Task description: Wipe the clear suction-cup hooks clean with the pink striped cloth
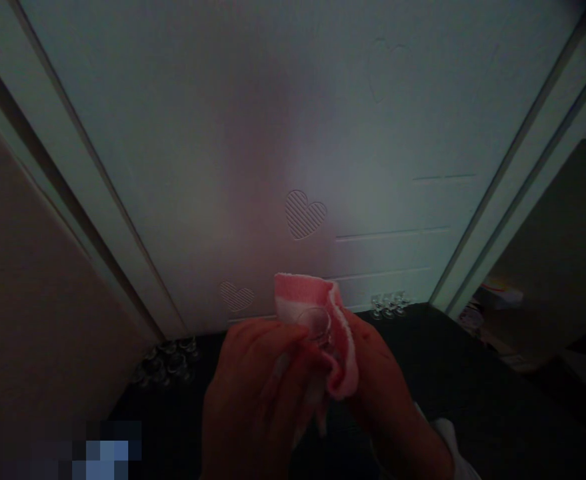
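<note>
Near the bottom centre, my left hand (253, 380) has its fingers closed round a small clear glass object (315, 323), whose round end shows above the fingertips. A pink and white cloth (305, 288) is wrapped partly around that object. My right hand (380, 367) grips the cloth from the right side, and its fingertips are hidden behind the fabric. Both hands are close together above a dark surface (423, 360). The lower part of the glass object is hidden by the fingers and the cloth.
Several small glass items (165, 363) stand on the dark surface at the left, and several more (389, 305) at the right by the door. A pale door (197, 167) with engraved hearts rises behind. At the far right lies a white box (503, 297).
</note>
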`<state>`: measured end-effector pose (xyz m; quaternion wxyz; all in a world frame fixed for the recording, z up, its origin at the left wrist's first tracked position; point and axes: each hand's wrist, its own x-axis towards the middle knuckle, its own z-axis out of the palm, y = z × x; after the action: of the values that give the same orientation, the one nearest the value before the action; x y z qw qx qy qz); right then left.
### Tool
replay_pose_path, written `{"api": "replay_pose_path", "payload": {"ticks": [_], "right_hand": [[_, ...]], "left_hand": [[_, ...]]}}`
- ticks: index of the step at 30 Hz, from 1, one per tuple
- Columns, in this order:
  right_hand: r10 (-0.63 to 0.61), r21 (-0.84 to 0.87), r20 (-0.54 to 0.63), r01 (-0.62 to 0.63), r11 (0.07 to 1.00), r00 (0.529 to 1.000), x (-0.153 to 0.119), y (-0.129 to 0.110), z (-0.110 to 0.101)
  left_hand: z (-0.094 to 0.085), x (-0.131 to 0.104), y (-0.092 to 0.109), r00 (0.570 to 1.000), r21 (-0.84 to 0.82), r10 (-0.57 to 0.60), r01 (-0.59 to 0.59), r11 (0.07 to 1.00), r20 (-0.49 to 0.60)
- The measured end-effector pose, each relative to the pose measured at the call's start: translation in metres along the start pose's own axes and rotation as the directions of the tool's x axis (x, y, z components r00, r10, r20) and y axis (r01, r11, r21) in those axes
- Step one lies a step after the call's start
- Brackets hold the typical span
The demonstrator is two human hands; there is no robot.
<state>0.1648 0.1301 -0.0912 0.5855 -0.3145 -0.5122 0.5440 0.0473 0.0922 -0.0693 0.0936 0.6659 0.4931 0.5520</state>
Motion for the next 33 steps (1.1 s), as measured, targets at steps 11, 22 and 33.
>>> {"api": "replay_pose_path", "payload": {"ticks": [11,22,33], "right_hand": [[0.121,0.319,0.151,-0.164,0.934,0.981,-0.003,0.003,-0.003],[0.097,0.185,-0.003,-0.094,0.978,0.995,0.001,-0.010,-0.009],[-0.029,0.124,0.107,0.015,0.992,0.994,-0.004,0.001,-0.001]], "left_hand": [[0.004,-0.005,0.001,0.968,-0.226,-0.236,0.211,0.951,-0.087],[-0.003,-0.002,-0.005,0.877,-0.446,-0.402,0.260,0.857,-0.262],[0.004,-0.003,-0.009,0.934,-0.333,-0.147,0.032,0.942,-0.326]]}}
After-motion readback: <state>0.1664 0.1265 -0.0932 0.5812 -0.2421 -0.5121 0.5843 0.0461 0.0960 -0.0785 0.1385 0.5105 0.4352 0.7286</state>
